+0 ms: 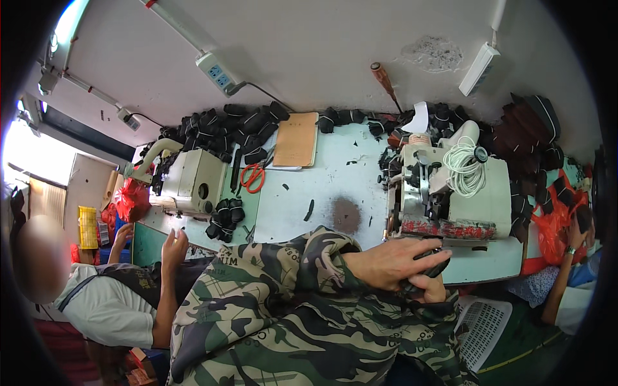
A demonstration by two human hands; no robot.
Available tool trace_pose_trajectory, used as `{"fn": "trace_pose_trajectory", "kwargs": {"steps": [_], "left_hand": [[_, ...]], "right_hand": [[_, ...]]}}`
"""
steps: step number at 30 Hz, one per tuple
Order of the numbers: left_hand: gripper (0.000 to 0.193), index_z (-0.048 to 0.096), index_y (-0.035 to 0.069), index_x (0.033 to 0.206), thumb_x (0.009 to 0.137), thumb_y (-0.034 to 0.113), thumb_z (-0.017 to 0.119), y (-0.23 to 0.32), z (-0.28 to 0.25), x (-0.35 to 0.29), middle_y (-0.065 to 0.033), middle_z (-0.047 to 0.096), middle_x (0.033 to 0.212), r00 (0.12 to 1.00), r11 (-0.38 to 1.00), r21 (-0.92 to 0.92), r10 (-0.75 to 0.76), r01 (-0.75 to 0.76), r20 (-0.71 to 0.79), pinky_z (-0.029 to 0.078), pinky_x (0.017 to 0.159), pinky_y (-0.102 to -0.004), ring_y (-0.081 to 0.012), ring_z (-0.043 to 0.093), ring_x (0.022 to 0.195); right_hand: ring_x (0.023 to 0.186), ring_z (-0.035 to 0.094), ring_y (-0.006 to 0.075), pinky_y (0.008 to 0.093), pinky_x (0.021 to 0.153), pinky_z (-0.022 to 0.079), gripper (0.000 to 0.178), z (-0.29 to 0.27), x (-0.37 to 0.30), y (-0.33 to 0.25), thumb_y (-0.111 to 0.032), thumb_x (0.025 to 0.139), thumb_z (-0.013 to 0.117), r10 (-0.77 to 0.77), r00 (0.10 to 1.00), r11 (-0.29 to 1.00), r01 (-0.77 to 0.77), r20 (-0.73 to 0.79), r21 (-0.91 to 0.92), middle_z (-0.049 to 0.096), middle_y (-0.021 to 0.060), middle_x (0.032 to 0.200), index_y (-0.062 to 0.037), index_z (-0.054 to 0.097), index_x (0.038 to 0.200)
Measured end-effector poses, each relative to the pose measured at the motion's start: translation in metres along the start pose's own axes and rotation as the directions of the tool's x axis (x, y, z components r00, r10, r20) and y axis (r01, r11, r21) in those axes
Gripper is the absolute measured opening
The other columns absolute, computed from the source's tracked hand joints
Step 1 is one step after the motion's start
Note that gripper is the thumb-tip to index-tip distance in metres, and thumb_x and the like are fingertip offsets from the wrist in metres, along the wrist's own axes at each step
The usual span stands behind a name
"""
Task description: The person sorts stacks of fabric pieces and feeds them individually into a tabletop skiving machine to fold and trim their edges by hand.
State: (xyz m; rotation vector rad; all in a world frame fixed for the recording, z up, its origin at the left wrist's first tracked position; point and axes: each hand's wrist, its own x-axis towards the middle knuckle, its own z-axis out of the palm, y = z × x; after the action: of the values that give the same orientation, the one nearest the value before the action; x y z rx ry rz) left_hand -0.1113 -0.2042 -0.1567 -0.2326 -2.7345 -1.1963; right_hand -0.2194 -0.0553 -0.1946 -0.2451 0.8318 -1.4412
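My two hands meet at the table's front edge, just before a cream bench machine (479,193) with a red-marked front bar. My left hand (389,262) reaches across from the left in a camouflage sleeve. Its fingers are closed over a small dark piece (438,260), black and perhaps leather or cloth. Below it, my right hand (430,287) grips the same dark piece from underneath, thumb side showing. The rest of my right hand and the lower part of the piece are hidden.
Black bundles (222,132) line the wall. Red-handled scissors (252,178) lie by a brown folder (296,140). Another machine (190,180) stands left, beside a co-worker (116,302). Rightward, another person's hand (577,231) is near a red bag (550,225). A white basket (486,328) sits below.
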Motion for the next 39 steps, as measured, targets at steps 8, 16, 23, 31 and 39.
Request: {"fn": "trace_pose_trajectory", "kwargs": {"steps": [8, 16, 23, 31, 39], "left_hand": [[0.067, 0.049, 0.004, 0.120, 0.078, 0.054, 0.064, 0.000, 0.020, -0.007, -0.0161, 0.054, 0.104, 0.938, 0.931, 0.163, -0.297, 0.327, -0.180, 0.051, 0.059, -0.0398, -0.0346, 0.061, 0.070], [0.034, 0.056, 0.005, 0.098, 0.079, 0.033, 0.067, -0.012, 0.043, -0.013, -0.0116, 0.052, 0.081, 0.907, 0.964, -0.031, -0.261, 0.266, -0.332, 0.047, 0.055, -0.0400, -0.0336, 0.058, 0.066], [0.027, 0.055, 0.005, 0.093, 0.081, 0.027, 0.064, -0.008, 0.043, -0.021, -0.0120, 0.051, 0.080, 0.905, 0.956, -0.079, -0.294, 0.284, -0.308, 0.046, 0.054, -0.0415, -0.0348, 0.056, 0.064], [0.028, 0.055, 0.005, 0.090, 0.079, 0.029, 0.064, -0.006, 0.043, -0.013, -0.0123, 0.051, 0.082, 0.892, 0.929, -0.015, -0.361, 0.371, -0.271, 0.045, 0.053, -0.0438, -0.0357, 0.054, 0.062], [0.034, 0.057, 0.006, 0.109, 0.083, 0.027, 0.064, -0.007, 0.034, -0.007, -0.0134, 0.060, 0.106, 0.898, 0.973, -0.090, -0.230, 0.212, -0.374, 0.051, 0.076, -0.0398, -0.0355, 0.061, 0.090]], "right_hand": [[0.092, 0.055, 0.0134, 0.0286, 0.081, 0.047, 0.061, -0.014, 0.017, 0.029, -0.006, 0.066, 0.079, -0.266, 0.964, 0.799, 0.205, -0.027, -0.565, 0.057, 0.0036, 0.102, -0.0013, 0.048, 0.118], [0.091, 0.058, 0.0168, 0.0300, 0.081, 0.048, 0.062, -0.024, 0.017, 0.031, -0.006, 0.065, 0.080, -0.031, 0.995, 0.769, 0.086, 0.097, -0.633, 0.058, 0.0069, 0.101, 0.0006, 0.047, 0.116], [0.087, 0.058, 0.0131, 0.0278, 0.075, 0.048, 0.039, -0.018, 0.011, 0.012, -0.006, 0.065, 0.080, 0.151, 0.985, 0.841, -0.086, 0.079, -0.534, 0.062, 0.0039, 0.093, 0.0015, 0.059, 0.098], [0.094, 0.061, 0.0155, 0.0307, 0.082, 0.049, 0.052, -0.034, 0.013, 0.032, -0.005, 0.061, 0.084, 0.148, 0.987, 0.801, -0.086, 0.058, -0.592, 0.066, 0.0056, 0.099, 0.0020, 0.059, 0.106], [0.099, 0.059, 0.0173, 0.0313, 0.083, 0.048, 0.051, -0.034, 0.016, 0.038, -0.005, 0.067, 0.077, 0.079, 0.997, 0.858, -0.065, 0.007, -0.510, 0.062, 0.0063, 0.107, 0.0002, 0.055, 0.113]]}}
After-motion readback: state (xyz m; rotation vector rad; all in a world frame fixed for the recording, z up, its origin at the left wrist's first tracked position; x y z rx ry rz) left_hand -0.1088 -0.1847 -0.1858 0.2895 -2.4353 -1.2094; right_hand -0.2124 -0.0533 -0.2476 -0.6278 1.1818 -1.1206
